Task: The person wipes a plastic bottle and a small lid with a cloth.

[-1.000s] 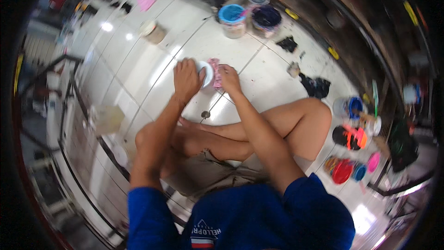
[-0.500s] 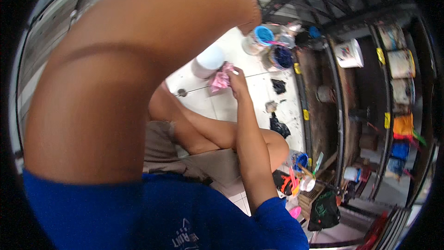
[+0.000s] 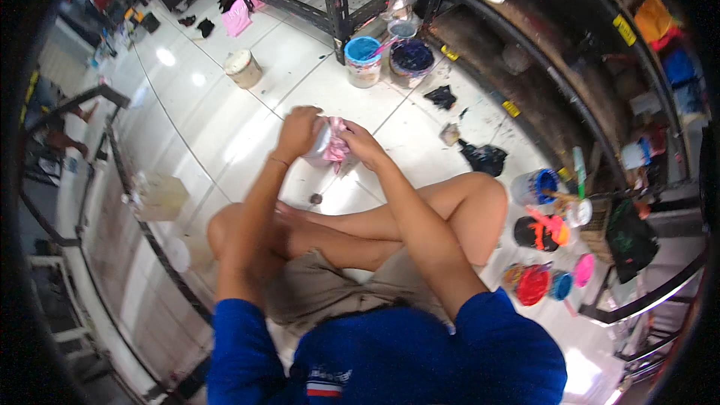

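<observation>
On the tiled floor before my crossed legs stands a white tub (image 3: 320,144), partly hidden by my hands. My left hand (image 3: 300,133) grips its upper left side, fingers curled over the top. Opposite it, my right hand (image 3: 361,144) holds a crumpled pink cloth (image 3: 337,144) against the tub's right side. The fingertips of the right hand are partly lost in the folds of the cloth. A small dark round spot (image 3: 316,199) lies on the floor just in front of the tub.
Beyond stand a blue paint bucket (image 3: 363,67), a dark paint bucket (image 3: 411,60) and a cream bucket (image 3: 243,69). A metal shelf rack (image 3: 525,60) runs along the right, with several paint pots by my right knee. Yellowish jugs (image 3: 161,196) stand on the left.
My left arm, earlier raised large across the view, has come down, and its hand now grips the tub. My right hand still holds the pink cloth by the tub. The view has shifted.
</observation>
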The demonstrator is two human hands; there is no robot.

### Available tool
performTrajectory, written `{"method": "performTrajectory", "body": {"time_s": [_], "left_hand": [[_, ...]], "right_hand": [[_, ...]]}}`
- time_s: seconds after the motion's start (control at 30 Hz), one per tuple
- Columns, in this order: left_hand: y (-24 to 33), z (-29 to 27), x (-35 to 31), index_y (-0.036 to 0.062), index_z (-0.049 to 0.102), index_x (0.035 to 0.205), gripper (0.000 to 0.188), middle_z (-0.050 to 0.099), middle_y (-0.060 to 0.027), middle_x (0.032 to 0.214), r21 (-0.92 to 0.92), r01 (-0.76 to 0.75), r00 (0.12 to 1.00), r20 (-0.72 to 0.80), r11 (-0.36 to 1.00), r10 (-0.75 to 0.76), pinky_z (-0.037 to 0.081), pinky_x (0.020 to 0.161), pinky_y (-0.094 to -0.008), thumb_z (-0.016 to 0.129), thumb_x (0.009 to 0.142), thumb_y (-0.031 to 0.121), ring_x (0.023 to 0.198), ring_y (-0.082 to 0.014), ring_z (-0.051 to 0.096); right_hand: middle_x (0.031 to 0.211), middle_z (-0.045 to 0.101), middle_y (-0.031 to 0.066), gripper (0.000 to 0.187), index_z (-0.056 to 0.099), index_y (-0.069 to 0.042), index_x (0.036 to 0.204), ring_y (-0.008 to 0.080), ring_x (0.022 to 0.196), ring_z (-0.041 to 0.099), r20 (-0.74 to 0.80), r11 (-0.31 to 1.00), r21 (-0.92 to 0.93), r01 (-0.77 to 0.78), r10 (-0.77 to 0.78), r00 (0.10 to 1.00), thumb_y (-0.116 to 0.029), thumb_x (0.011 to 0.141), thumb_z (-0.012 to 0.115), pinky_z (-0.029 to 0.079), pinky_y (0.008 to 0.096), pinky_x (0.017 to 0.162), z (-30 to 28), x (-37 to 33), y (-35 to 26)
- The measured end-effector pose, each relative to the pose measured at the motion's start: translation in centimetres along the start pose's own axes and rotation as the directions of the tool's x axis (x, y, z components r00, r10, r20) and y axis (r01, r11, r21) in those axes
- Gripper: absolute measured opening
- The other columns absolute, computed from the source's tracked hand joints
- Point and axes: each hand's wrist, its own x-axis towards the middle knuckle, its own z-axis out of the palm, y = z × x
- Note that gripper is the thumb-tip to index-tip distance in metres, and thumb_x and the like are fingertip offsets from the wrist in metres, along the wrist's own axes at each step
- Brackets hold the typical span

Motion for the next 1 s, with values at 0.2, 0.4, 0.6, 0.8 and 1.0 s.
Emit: {"method": "performTrajectory", "body": {"time_s": [0.2, 0.4, 0.6, 0.8, 1.0], "left_hand": [[1.3, 1.0, -1.3, -0.0004, 0.064, 0.115, 0.030, 0.065, -0.0185, 0.116, 0.000, 0.139, 0.988, -0.068, 0.990, -0.138, 0.043, 0.099, -0.0452, 0.053, 0.093, 0.017, 0.117, -0.0377, 0.056], [1.3, 2.2, -1.2, -0.0002, 0.064, 0.118, 0.031, 0.065, -0.0203, 0.116, 0.052, 0.215, 0.973, -0.103, 0.975, -0.209, 0.040, 0.104, -0.0449, 0.051, 0.092, 0.013, 0.118, -0.0386, 0.056], [2.1, 2.4, -0.9, 0.0002, 0.064, 0.120, 0.033, 0.064, -0.0208, 0.117, 0.037, 0.299, 0.951, -0.095, 0.954, -0.294, 0.040, 0.104, -0.0448, 0.050, 0.092, 0.012, 0.118, -0.0382, 0.055], [0.2, 2.1, -1.8, -0.0008, 0.056, 0.129, 0.040, 0.058, -0.0191, 0.130, 0.120, 0.271, 0.962, -0.068, 0.955, -0.265, 0.032, 0.110, -0.0475, 0.044, 0.099, 0.023, 0.126, -0.0407, 0.049], [-1.1, -12.1, -2.8, -0.0022, 0.056, 0.129, 0.041, 0.064, -0.0200, 0.121, -0.092, 0.387, 0.921, 0.090, 0.917, -0.379, 0.044, 0.100, -0.0361, 0.052, 0.100, 0.026, 0.114, -0.0290, 0.061]], "right_hand": [[0.087, 0.067, 0.0111, 0.028, 0.064, 0.000, 0.113, 0.0167, 0.076, 0.063, -0.130, 0.997, 0.029, -0.067, 0.070, 0.989, -0.017, 0.090, 0.060, 0.051, 0.0302, 0.066, 2.0, -0.7, 1.5], [0.078, 0.068, 0.0134, 0.016, 0.067, -0.005, 0.102, 0.0231, 0.067, 0.066, -0.491, 0.990, -0.020, 0.138, -0.130, 0.861, -0.011, 0.091, 0.056, 0.051, 0.0349, 0.062, 5.4, -0.5, 0.2], [0.067, 0.063, 0.0101, 0.021, 0.070, -0.004, 0.100, 0.0198, 0.064, 0.063, -0.475, 0.977, -0.163, 0.136, -0.198, 0.857, -0.014, 0.092, 0.054, 0.049, 0.0328, 0.060, 4.6, 0.4, 0.6], [0.088, 0.069, 0.0157, 0.022, 0.070, -0.007, 0.101, 0.0319, 0.077, 0.068, -0.302, 0.997, 0.021, -0.074, 0.077, 0.950, -0.020, 0.092, 0.055, 0.052, 0.0422, 0.072, 2.9, 0.2, 1.9], [0.089, 0.069, 0.0105, 0.026, 0.066, -0.004, 0.112, 0.0175, 0.076, 0.066, -0.327, 0.999, -0.042, 0.027, -0.039, 0.944, -0.014, 0.090, 0.055, 0.053, 0.0301, 0.065, -0.5, 1.6, 0.0]]}}
